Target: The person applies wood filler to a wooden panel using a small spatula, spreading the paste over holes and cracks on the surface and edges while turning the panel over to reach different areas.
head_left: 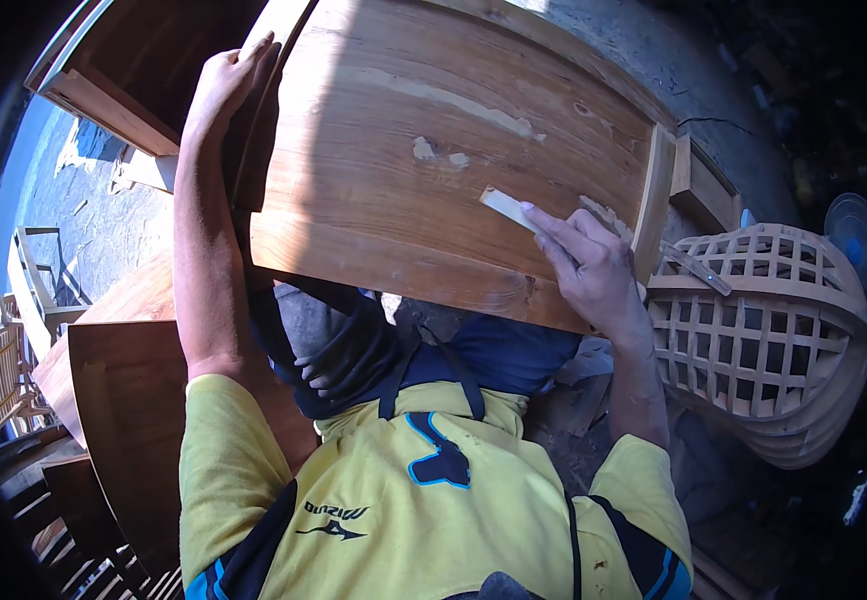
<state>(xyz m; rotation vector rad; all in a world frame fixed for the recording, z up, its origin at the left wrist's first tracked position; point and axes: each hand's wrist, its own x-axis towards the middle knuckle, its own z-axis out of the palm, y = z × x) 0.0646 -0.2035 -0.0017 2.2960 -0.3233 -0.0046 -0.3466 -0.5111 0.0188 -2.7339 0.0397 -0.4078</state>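
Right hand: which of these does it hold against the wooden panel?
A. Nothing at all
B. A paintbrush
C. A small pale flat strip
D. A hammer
C: the right hand pinches a small pale flat strip in its fingers and presses it on the wooden panel beside pale patches.

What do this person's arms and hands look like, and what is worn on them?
Both hands, left hand and right hand, are bare: no gloves, rings or watch visible. Forearms are bare too. Short yellow sleeves cover the upper arms, with dark panels and blue trim near the lower edge.
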